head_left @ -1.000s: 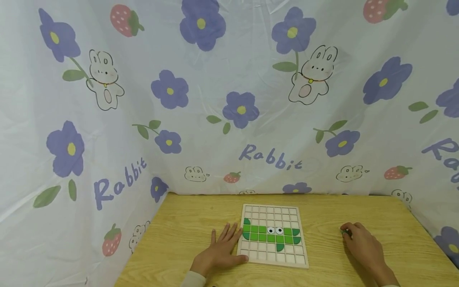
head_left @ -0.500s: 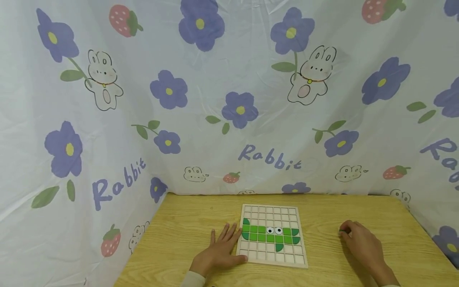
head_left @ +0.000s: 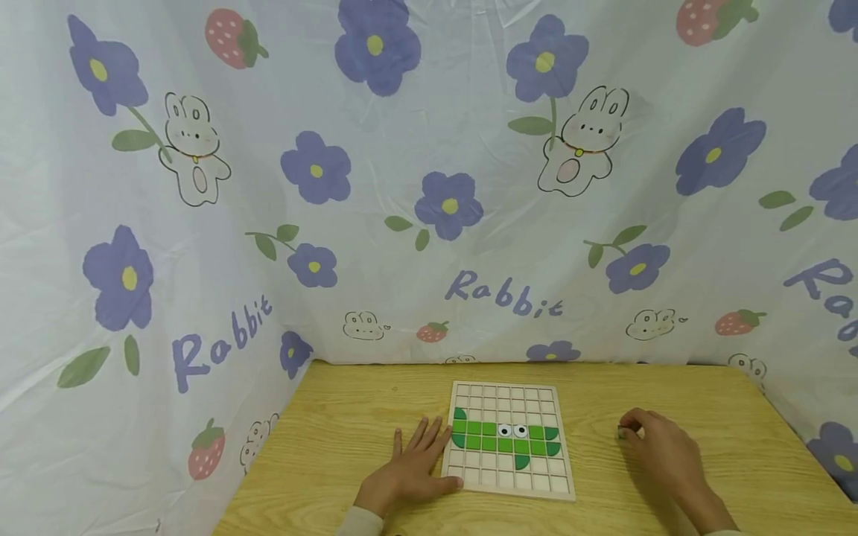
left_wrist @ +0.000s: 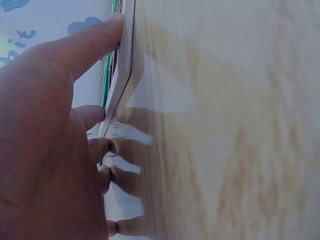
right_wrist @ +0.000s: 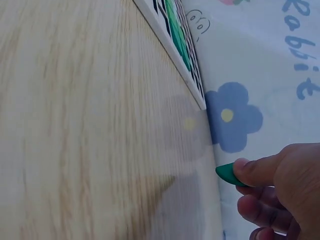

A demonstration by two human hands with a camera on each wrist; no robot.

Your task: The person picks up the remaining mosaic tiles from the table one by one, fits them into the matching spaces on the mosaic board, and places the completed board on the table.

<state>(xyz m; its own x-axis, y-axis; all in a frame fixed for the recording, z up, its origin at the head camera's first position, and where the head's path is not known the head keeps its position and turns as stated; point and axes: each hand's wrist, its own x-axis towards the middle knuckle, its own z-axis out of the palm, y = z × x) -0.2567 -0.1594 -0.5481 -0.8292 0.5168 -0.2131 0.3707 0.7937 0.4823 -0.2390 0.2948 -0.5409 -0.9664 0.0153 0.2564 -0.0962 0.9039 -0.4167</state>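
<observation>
A square wooden grid board [head_left: 506, 480] lies on the table, bearing bright green square tiles [head_left: 489, 444], dark green rounded tiles [head_left: 522, 462] and two eye tiles [head_left: 504, 431]. My left hand [head_left: 418, 469] rests flat with fingers spread at the board's left side, thumb at its lower left corner. The left wrist view shows the hand [left_wrist: 45, 115] against the board's edge [left_wrist: 125, 55]. To the right of the board, my right hand [head_left: 666, 450] pinches a small tile between thumb and fingers. In the right wrist view that rounded tile [right_wrist: 228, 173] is dark green, held above the table.
The wood-grain table [head_left: 362, 391] extends on both sides of the board. Behind and at the sides hangs a white curtain [head_left: 402, 298] printed with flowers, rabbits and strawberries. In the right wrist view the board's corner [right_wrist: 200, 100] is apart from the right hand.
My right hand has moved left toward the board with the rounded tile between its fingers. The left hand and the board have stayed in place.
</observation>
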